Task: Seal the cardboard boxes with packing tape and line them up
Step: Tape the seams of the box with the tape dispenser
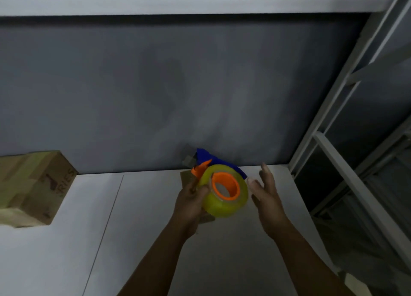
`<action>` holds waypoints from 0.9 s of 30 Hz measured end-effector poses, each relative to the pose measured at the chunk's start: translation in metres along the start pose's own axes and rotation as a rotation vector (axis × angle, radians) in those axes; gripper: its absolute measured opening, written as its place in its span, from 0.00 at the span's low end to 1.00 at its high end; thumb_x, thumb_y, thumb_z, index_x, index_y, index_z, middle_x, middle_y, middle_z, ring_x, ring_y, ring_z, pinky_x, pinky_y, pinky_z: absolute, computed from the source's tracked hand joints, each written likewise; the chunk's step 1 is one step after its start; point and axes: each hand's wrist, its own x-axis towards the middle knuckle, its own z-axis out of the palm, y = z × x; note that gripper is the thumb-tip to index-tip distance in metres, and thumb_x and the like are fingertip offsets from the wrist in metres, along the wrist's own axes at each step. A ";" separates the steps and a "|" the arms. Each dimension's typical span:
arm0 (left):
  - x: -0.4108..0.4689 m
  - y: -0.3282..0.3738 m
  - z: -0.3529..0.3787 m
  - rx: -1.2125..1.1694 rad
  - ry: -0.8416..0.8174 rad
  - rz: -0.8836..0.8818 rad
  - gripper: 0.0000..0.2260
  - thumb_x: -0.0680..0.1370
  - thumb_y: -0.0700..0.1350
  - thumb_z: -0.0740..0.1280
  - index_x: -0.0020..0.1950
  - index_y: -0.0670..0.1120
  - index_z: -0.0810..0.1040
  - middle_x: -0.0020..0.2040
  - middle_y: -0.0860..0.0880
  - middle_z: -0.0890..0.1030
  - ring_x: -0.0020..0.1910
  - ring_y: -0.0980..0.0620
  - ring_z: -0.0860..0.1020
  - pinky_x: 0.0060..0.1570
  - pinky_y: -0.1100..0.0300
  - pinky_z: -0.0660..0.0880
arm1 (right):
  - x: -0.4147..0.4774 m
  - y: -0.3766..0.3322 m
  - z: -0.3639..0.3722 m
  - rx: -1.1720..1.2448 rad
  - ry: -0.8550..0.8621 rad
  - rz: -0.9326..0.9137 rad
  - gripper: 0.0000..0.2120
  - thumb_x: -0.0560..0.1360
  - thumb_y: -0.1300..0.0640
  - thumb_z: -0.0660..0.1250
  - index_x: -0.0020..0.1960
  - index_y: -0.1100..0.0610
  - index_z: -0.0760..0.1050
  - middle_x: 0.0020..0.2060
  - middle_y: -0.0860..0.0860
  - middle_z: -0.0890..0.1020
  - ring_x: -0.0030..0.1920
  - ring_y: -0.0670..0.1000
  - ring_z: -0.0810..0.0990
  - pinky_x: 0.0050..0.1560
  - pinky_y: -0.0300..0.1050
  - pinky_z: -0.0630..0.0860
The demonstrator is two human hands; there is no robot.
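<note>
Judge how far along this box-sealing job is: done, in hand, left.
Done: the cardboard box at the left seems already taped, with glossy strips across it. In hand: the left hand grips the tape dispenser; the right hand hovers open beside it. Left: a second box, mostly hidden behind the dispenser, is likely next; no line-up shows yet.

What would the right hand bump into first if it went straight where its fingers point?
Probably the grey wall behind the table. The right hand points forward, just past the tape dispenser held in the left hand. Depth is unclear, though.
</note>
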 end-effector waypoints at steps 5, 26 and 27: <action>-0.008 0.005 -0.001 -0.022 -0.113 0.030 0.29 0.68 0.57 0.70 0.68 0.54 0.73 0.60 0.48 0.81 0.57 0.46 0.80 0.54 0.40 0.77 | 0.012 0.001 0.011 0.339 -0.111 0.313 0.35 0.71 0.31 0.56 0.64 0.57 0.75 0.57 0.58 0.81 0.57 0.57 0.80 0.61 0.60 0.74; 0.007 0.060 -0.022 -0.117 0.132 -0.276 0.07 0.76 0.35 0.66 0.53 0.34 0.78 0.47 0.38 0.82 0.42 0.47 0.82 0.34 0.62 0.80 | 0.008 -0.013 -0.005 0.111 -0.109 0.006 0.19 0.72 0.53 0.68 0.63 0.50 0.75 0.51 0.54 0.83 0.46 0.52 0.84 0.43 0.44 0.81; 0.006 0.061 -0.021 -0.113 0.147 -0.249 0.06 0.76 0.35 0.67 0.52 0.34 0.78 0.45 0.39 0.83 0.41 0.48 0.82 0.33 0.62 0.79 | 0.007 -0.014 -0.007 0.070 -0.161 0.010 0.23 0.70 0.52 0.72 0.64 0.47 0.73 0.53 0.54 0.82 0.48 0.52 0.83 0.44 0.44 0.81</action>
